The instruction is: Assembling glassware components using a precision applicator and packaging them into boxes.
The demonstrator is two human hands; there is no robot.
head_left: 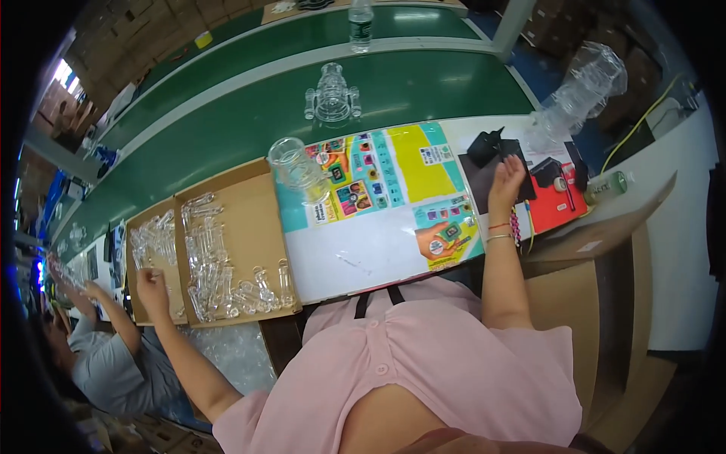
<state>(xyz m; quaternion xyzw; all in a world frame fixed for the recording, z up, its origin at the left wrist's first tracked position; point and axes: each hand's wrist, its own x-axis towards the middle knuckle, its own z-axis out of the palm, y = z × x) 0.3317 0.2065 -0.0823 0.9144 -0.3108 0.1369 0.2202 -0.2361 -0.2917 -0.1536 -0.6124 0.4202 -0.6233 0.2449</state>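
Note:
At the left, my left hand [153, 289] is over the near part of a shallow cardboard box's left compartment, fingers curled together. Whatever it may hold is too small to make out. Clear plastic pieces [155, 238] lie under and beyond it, and more long clear pieces [208, 250] fill much of the right compartment. My right hand [507, 181] is raised at the right with loosely bent fingers, nothing visible in them. Just beyond it a small black object [485, 146] sits on a dark sheet. Between my hands, a clear plastic jar-like part [299, 168] stands on a printed board [340, 257].
On the green bench [423, 83] stand a clear assembly [332, 97] with side pieces and a water bottle [361, 29]. Nested clear parts [578, 94] lean at the far right. A greenish can [607, 186] lies near an open carton [605, 227]. A co-worker [113, 363] sits at the left.

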